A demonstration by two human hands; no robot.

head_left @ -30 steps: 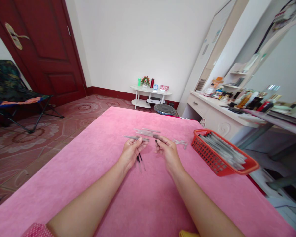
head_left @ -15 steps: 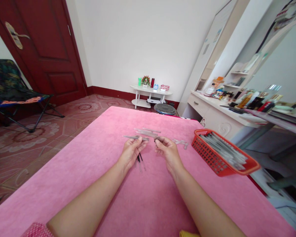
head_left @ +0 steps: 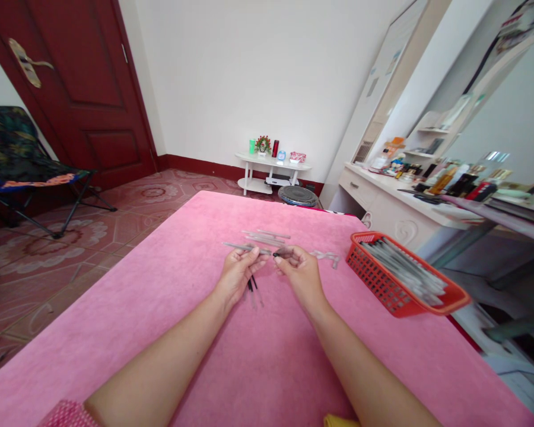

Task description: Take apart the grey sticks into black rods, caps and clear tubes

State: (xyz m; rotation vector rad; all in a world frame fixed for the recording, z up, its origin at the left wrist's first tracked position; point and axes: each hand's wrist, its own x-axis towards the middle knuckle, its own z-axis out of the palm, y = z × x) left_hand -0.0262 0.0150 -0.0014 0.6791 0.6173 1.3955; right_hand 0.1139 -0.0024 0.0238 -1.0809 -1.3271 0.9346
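Note:
My left hand (head_left: 240, 270) is closed on a slim grey pen (head_left: 237, 245), its pointed end to the left. Facing it, my right hand (head_left: 300, 270) pinches a small dark piece (head_left: 275, 254) close to the pen's right end; whether the two touch I cannot tell. Just beyond both hands lie several grey pen barrels (head_left: 267, 238). Below my left hand are a few thin black-and-clear sticks (head_left: 251, 286), partly covered by the fingers. Right of my right hand sit several small clear pieces (head_left: 327, 257), perhaps pen caps.
An orange-red basket (head_left: 382, 293) full of grey pens stands on the pink-covered table (head_left: 160, 308) at the right. Beyond it is a white dressing table (head_left: 396, 201) with bottles. A yellow item (head_left: 340, 421) shows at the near edge. At left is a folding chair (head_left: 31, 160).
My right hand has moved slightly left, bringing the small dark piece nearer to the pen's end. My left hand stays nearly in place.

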